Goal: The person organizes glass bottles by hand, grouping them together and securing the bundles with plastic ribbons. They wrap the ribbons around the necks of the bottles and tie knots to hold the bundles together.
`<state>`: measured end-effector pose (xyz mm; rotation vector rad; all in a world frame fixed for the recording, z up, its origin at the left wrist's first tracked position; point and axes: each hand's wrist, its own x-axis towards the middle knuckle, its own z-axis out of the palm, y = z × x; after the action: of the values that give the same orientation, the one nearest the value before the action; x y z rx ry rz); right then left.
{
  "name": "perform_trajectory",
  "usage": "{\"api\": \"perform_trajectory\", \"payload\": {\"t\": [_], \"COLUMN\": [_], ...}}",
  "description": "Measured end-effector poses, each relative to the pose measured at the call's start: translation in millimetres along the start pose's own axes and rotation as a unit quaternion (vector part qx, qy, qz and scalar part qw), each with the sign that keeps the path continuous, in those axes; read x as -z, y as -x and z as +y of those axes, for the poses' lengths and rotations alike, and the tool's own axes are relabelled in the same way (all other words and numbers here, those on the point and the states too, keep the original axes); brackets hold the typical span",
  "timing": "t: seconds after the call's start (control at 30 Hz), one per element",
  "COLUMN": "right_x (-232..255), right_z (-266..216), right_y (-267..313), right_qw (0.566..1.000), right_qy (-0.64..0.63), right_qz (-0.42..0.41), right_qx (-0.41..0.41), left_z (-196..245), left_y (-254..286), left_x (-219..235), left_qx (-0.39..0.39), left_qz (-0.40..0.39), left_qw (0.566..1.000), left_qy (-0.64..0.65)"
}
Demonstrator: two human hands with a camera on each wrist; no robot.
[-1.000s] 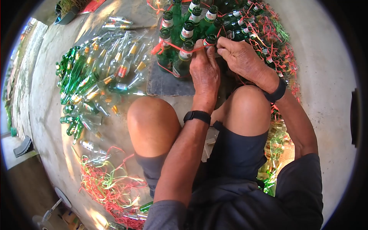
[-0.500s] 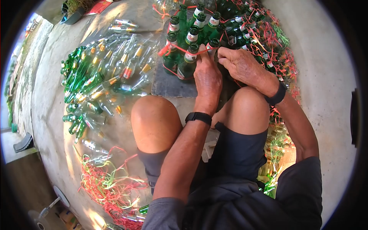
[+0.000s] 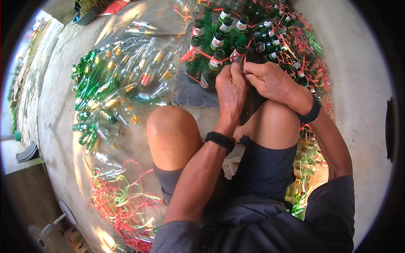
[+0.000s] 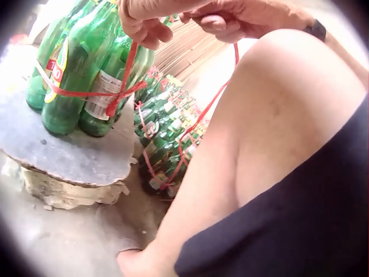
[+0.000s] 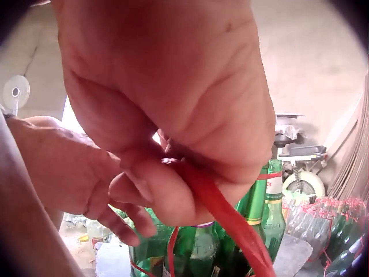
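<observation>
A bundle of green glass bottles (image 3: 217, 44) stands upright on a dark slab (image 3: 196, 98). Red plastic strap (image 3: 203, 54) runs round their necks, and a lower band (image 4: 81, 94) circles the bodies. My left hand (image 3: 231, 87) is at the near bottles, thumb and fingers pinching the strap where it rises from the lower band. Just to its right, my right hand (image 3: 276, 81) grips another length of red strap (image 5: 230, 222), which hangs from between its curled fingers. The two hands almost meet. In the right wrist view the palm hides much of the bundle.
Loose clear and green bottles (image 3: 139, 69) lie on the floor at left. Strapped bundles of bottles (image 3: 291, 46) fill the right side. A tangle of red and green strap (image 3: 118, 198) lies lower left, near a fan (image 3: 67, 212). My bent knees (image 3: 173, 130) flank the forearms.
Both hands have drawn slightly down and towards me from the near bottle's neck, which now shows more fully. The whole head view has shifted a little, moving the bundle right and down.
</observation>
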<state>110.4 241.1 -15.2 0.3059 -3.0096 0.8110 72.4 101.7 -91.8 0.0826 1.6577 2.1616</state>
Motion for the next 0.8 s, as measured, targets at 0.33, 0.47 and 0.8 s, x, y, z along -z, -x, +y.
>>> {"api": "perform_trajectory", "payload": {"t": [0.33, 0.47, 0.8], "right_x": [11, 10, 40], "right_z": [-18, -18, -16], "right_y": [9, 13, -6], "right_qw": [0.998, 0.992, 0.995], "right_qy": [0.052, 0.065, 0.027], "right_qz": [-0.039, -0.107, -0.086], "right_qx": [0.008, -0.006, 0.052], "left_z": [21, 16, 6], "left_y": [-4, -6, -6], "left_x": [2, 4, 3], "left_qx": [0.166, 0.166, -0.034], "left_qz": [-0.094, -0.068, 0.073], "left_qw": [0.957, 0.959, 0.997], "left_qy": [0.219, 0.221, -0.011]}}
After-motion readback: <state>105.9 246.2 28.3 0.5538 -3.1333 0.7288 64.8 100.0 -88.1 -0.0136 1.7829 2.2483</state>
